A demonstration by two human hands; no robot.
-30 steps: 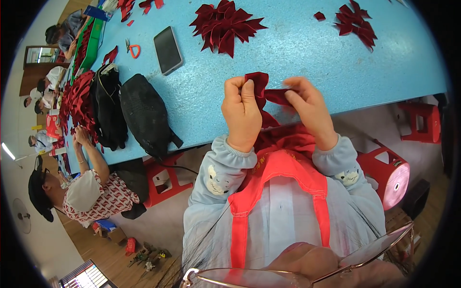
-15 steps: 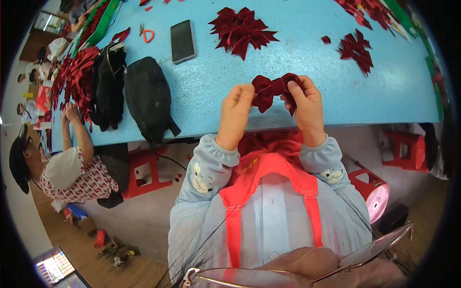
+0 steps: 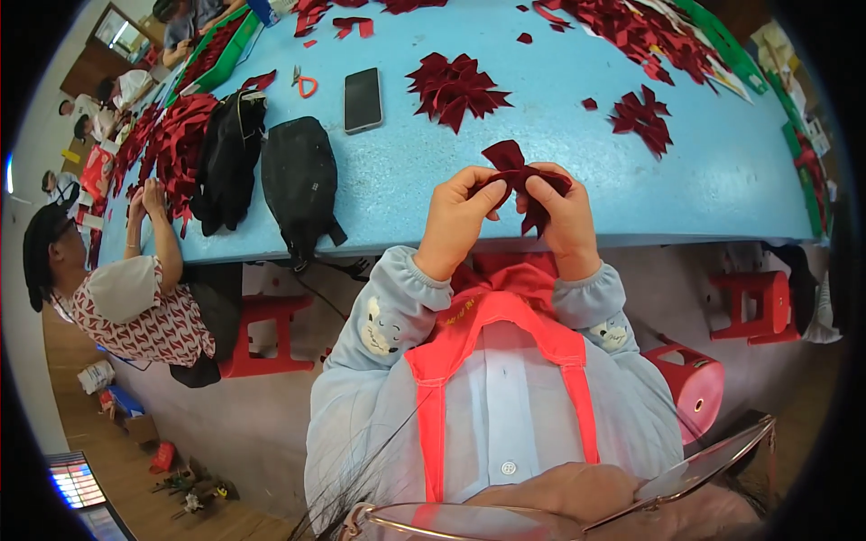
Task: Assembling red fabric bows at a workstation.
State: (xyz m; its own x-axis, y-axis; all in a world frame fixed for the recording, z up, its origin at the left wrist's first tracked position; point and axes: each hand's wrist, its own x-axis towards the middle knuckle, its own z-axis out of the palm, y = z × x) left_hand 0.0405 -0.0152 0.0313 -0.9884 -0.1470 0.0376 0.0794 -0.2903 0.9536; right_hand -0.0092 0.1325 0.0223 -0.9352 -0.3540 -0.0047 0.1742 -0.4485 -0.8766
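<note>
Pinching the bow [image 3: 515, 171] from either side, left hand [image 3: 454, 216] and right hand [image 3: 568, 216] hold it by the table's [image 3: 397, 185] near edge (shaping, I'd judge); next calls for gentle, even tugs.

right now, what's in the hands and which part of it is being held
A dark red fabric bow: the left hand pinches its left side, the right hand its right side.

Bow [image 3: 510, 160] by the near edge of the table [image 3: 392, 194], pouch [image 3: 299, 180] lies left, phone [image 3: 363, 99] sits beyond that, scissors [image 3: 308, 87] left again!
</note>
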